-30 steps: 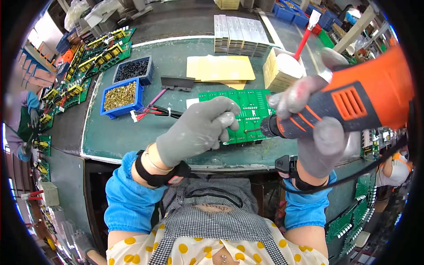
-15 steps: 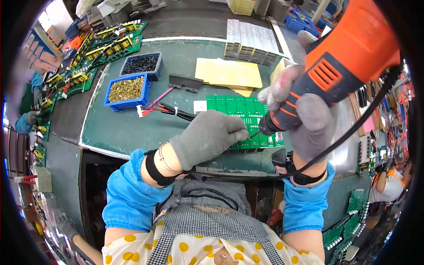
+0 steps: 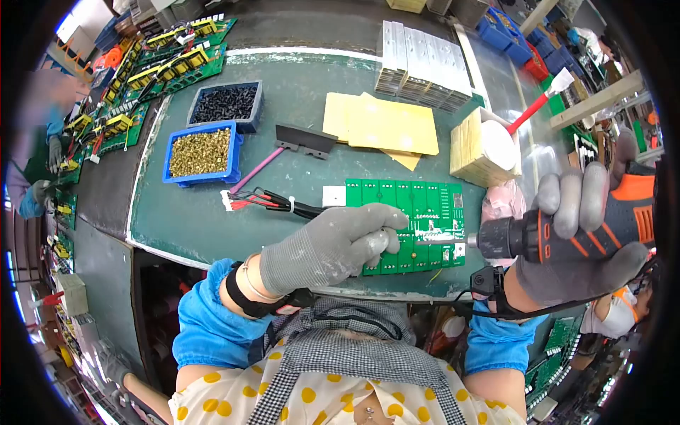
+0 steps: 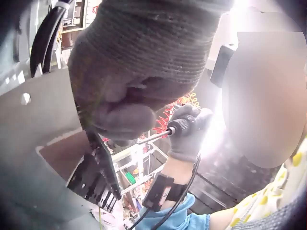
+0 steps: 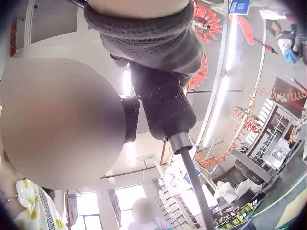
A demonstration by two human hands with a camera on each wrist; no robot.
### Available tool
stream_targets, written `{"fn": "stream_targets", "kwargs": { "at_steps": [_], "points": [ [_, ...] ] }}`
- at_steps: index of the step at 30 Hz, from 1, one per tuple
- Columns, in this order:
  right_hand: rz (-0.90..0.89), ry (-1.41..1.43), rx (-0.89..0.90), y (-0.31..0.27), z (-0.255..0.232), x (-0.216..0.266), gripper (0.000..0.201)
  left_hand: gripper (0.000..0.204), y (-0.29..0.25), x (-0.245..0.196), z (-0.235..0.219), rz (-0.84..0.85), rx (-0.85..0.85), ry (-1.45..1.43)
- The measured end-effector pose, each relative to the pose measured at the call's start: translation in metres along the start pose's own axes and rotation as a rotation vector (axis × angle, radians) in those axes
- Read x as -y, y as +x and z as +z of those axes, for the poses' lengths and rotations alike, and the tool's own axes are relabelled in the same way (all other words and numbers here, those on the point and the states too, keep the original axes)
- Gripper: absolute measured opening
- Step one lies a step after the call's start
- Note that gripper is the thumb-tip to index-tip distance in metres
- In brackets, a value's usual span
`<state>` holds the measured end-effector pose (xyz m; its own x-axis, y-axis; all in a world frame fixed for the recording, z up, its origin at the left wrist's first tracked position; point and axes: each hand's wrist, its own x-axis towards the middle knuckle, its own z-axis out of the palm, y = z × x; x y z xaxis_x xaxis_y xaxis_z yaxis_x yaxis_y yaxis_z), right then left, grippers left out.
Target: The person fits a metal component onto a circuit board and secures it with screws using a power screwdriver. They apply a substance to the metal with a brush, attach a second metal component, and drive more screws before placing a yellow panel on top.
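Note:
A green circuit board (image 3: 443, 195) lies on the bench in front of me, a small brass-coloured screw (image 3: 414, 255) showing near its front edge. Over the board's left part, my gloved left hand (image 3: 333, 244) has its fingers curled in, thumb tip close to the index finger; the inside of the hand is hidden. My gloved right hand (image 3: 577, 212) grips an orange and black corded electric drill (image 3: 556, 237) right of the board. The drill's long bit points left and overlaps the board in the head view. In the right wrist view the chuck (image 5: 165, 112) and bit (image 5: 196, 187) show large.
Bins of brass screws (image 3: 202, 152) and small black parts (image 3: 225, 105) stand at the left. Between them and the board lie a black bracket (image 3: 304, 140) and a wire bundle (image 3: 265, 200). Yellow sheets (image 3: 386, 127), stacked metal pieces (image 3: 421, 64) and a box (image 3: 467, 152) stand behind.
My right hand has swung the drill down and right from its raised, tilted hold, its bit drawn back from the left fingers. The left hand stays over the board, fingers curled.

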<state>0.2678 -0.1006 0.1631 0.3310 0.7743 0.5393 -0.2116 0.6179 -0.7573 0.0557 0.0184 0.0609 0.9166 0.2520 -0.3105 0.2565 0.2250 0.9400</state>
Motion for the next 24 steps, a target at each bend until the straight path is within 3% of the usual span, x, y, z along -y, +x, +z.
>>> {"fn": "stream_targets", "kwargs": {
  "at_steps": [4, 10, 13, 17, 20, 24],
  "points": [
    [-0.014, 0.131, -0.029, -0.008, 0.004, 0.008, 0.085, 0.035, -0.004, 0.007, 0.007, 0.1, -0.105, 0.014],
    [-0.293, 0.107, -0.084, -0.043, 0.006, 0.014, 0.077, 0.023, -0.03, -0.002, 0.04, 0.21, -0.38, 0.013],
    [-0.397, 0.108, -0.164, -0.063, 0.008, 0.019, 0.076, 0.022, -0.037, 0.003, 0.055, 0.194, -0.389, -0.105],
    [-0.46, 0.115, -0.252, -0.082, 0.012, 0.028, 0.071, 0.022, -0.042, 0.021, 0.063, 0.252, -0.254, -0.472],
    [-0.434, 0.149, -0.243, -0.09, 0.013, 0.029, 0.069, 0.024, -0.046, 0.019, 0.072, 0.258, -0.156, -0.552],
    [-0.392, 0.137, -0.273, -0.094, 0.013, 0.025, 0.069, 0.029, -0.047, 0.016, 0.079, 0.24, -0.191, -0.519]
  ]
}}
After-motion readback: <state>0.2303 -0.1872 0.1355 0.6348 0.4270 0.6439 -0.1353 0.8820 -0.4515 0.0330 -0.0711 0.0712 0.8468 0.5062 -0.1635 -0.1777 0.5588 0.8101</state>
